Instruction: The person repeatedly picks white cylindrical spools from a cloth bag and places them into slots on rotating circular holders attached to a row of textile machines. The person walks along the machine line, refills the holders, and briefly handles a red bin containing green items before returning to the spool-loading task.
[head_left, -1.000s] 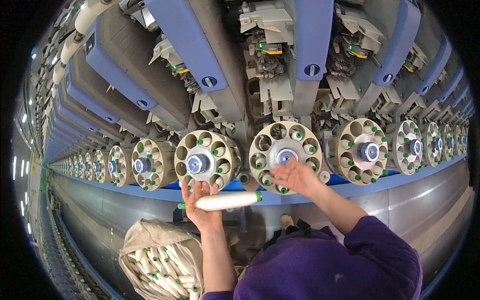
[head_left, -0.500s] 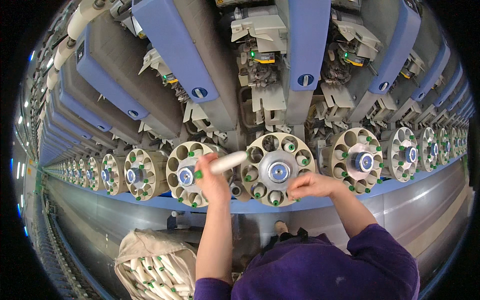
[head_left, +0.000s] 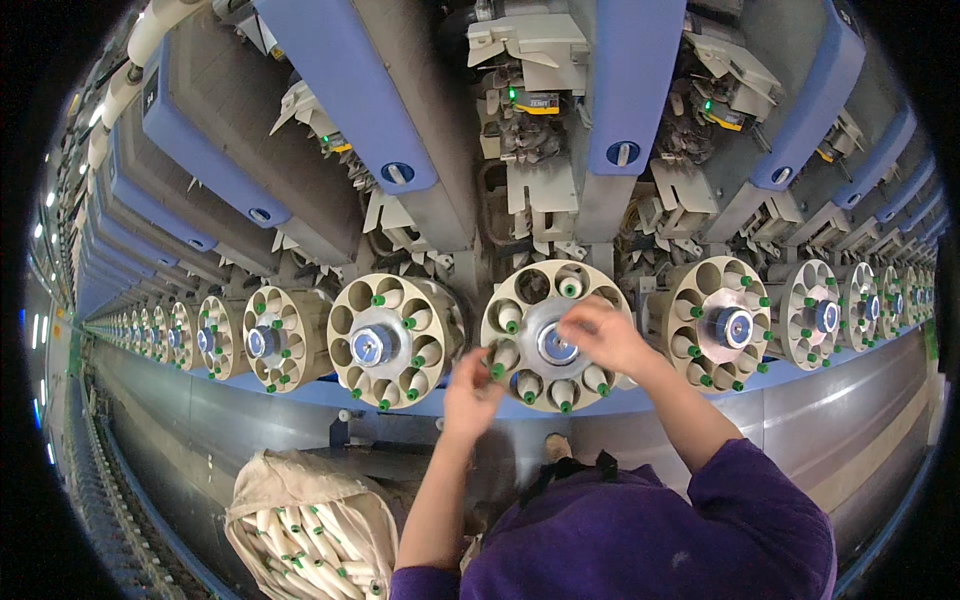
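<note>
A round cream magazine [head_left: 544, 404] stands in front of me, with white yarn bobbins with green ends in several of its pockets. My left hand [head_left: 472, 398] is at its lower left rim, fingers beside the green end of one yarn bobbin [head_left: 505, 355]. Those fingers are blurred, so their grip is unclear. Just above sits another bobbin [head_left: 508, 318] in its pocket. Over the right side of the blue and silver hub [head_left: 552, 345], my right hand [head_left: 605, 335] is closed in a pinch. Whatever lies between its fingertips is too small to make out.
Similar magazines, one at left [head_left: 385, 342] and one at right [head_left: 712, 322], line the blue rail. Grey and blue machine units [head_left: 350, 90] rise behind them. An open cloth sack [head_left: 250, 480] of bobbins stands at lower left, near my left forearm.
My left hand has moved right and down, and the bobbin it held is out of it. A formerly vacant left pocket now holds a bobbin. My right hand has risen to the hub.
</note>
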